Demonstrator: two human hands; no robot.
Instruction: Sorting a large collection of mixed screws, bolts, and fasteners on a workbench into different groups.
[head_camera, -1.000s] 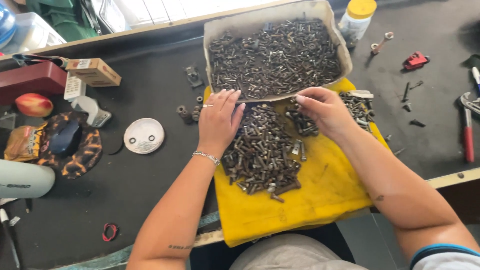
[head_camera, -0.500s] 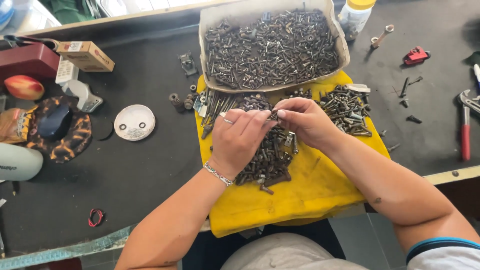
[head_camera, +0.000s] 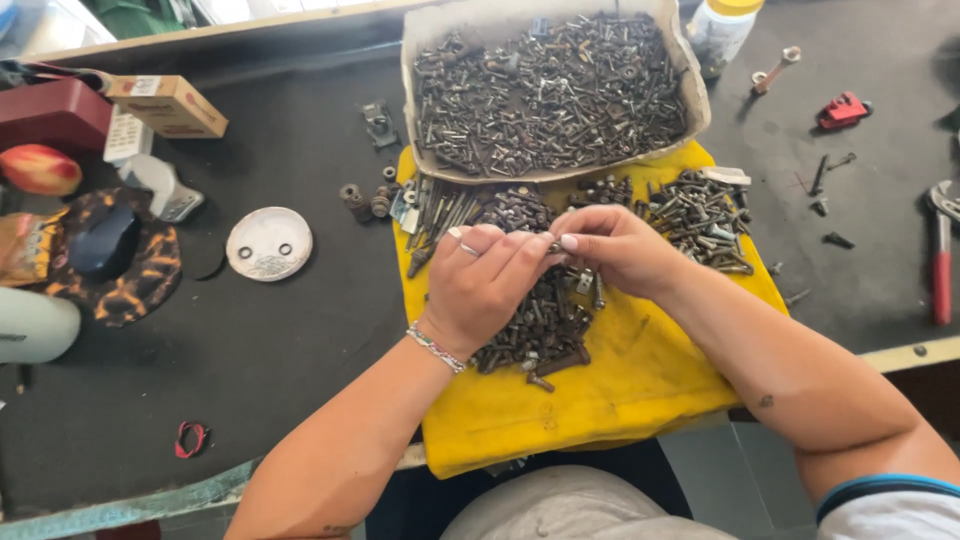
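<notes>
Both hands meet over the yellow cloth (head_camera: 640, 380). Left hand (head_camera: 480, 290) and right hand (head_camera: 620, 250) have fingertips pressed together, pinching one small dark bolt (head_camera: 553, 246) between them, above the central bolt pile (head_camera: 540, 325) on the cloth. Three loose piles of rusty metal hardware on the cloth. Behind the cloth, one grey tray (head_camera: 410, 120) full of screws. Left of the cloth, one round white lid (head_camera: 268, 243).

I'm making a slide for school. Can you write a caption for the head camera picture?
Two hands, left hand and right hand, pinch a small bolt above a pile of bolts on a yellow cloth.
</notes>
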